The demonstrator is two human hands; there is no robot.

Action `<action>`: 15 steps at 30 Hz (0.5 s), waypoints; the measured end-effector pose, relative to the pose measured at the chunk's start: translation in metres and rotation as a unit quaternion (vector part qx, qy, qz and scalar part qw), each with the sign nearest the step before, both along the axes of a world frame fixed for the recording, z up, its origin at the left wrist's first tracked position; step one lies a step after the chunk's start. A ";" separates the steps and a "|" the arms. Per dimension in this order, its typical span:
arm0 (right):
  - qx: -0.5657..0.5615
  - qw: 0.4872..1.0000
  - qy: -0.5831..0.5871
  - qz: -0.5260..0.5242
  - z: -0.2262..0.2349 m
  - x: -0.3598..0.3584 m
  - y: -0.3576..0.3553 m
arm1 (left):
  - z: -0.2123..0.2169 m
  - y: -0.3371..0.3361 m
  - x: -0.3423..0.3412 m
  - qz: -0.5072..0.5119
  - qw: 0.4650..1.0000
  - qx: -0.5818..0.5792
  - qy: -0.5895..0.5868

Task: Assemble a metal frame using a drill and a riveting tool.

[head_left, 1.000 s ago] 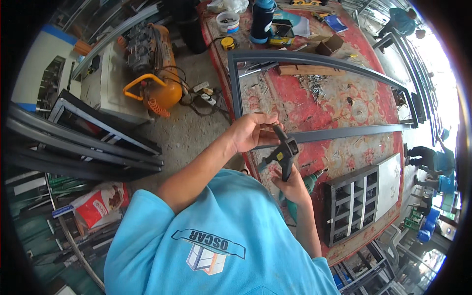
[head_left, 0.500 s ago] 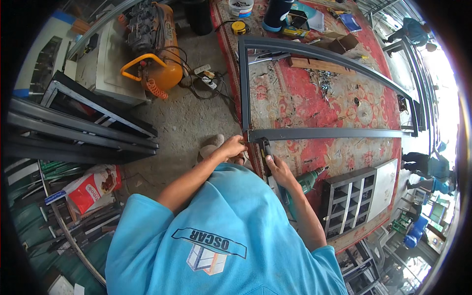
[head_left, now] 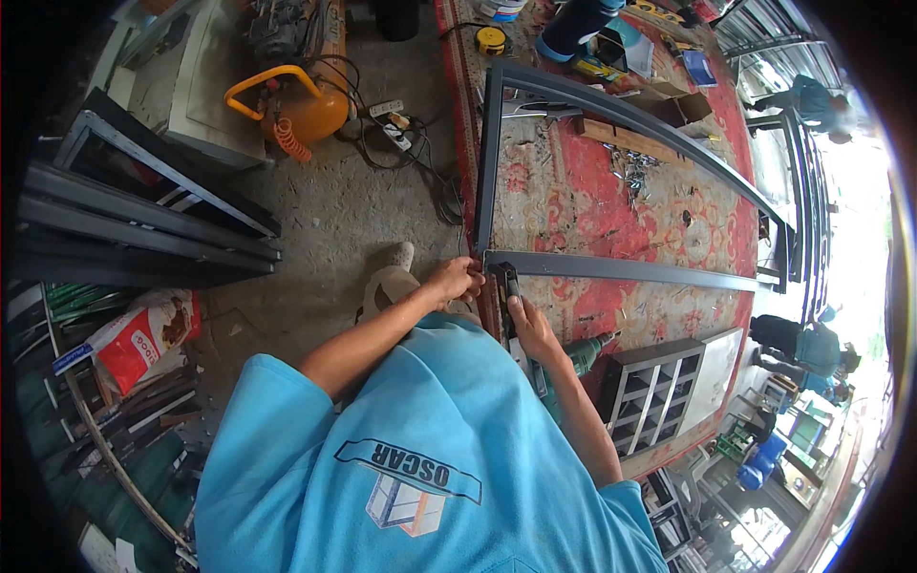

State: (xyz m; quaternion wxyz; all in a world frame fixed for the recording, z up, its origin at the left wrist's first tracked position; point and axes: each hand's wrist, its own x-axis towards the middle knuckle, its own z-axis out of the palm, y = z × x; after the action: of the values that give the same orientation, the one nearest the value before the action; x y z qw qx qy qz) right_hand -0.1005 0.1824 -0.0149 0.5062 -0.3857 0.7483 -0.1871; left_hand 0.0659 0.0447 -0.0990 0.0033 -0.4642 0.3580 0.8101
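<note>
A dark grey metal frame [head_left: 621, 266] lies on the carpet-covered table, its near left corner right in front of me. My left hand [head_left: 456, 281] is at that corner, fingers curled together; whatever they pinch is hidden. My right hand [head_left: 535, 328] is wrapped round a dark, narrow hand tool [head_left: 507, 279]; its head sits against the frame's near bar, just right of the corner. The kind of tool is not clear. Beside my right forearm lies a green power drill [head_left: 585, 354], pointing away to the right.
The red patterned carpet [head_left: 611, 210] bears loose screws [head_left: 632, 172], a wooden block [head_left: 626, 140], a yellow tape measure [head_left: 491, 40] and a compartmented metal unit [head_left: 659, 396]. An orange compressor [head_left: 315, 110] and cables stand left; metal profiles [head_left: 143, 224] jut in. People [head_left: 817, 349] are at far right.
The whole view has shifted slightly, with the frame's corner a little farther right. Both hands stay at the corner, and the right hand still grips the dark tool.
</note>
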 end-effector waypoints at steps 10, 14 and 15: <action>0.102 0.993 0.040 0.034 0.009 -0.001 -0.020 | 0.000 -0.003 0.004 0.026 0.996 0.082 0.023; 0.098 0.985 0.123 0.071 -0.009 0.009 -0.007 | -0.002 0.000 0.002 0.026 0.995 0.089 0.027; 0.097 0.986 0.131 0.044 -0.017 0.011 -0.005 | -0.002 0.000 0.000 0.027 0.995 0.094 0.032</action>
State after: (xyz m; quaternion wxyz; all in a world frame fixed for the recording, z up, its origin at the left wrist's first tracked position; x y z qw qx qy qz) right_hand -0.0895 0.1779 -0.0316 0.4468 -0.3881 0.8051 -0.0393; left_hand 0.0664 0.0451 -0.1015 0.0137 -0.4454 0.2672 0.8544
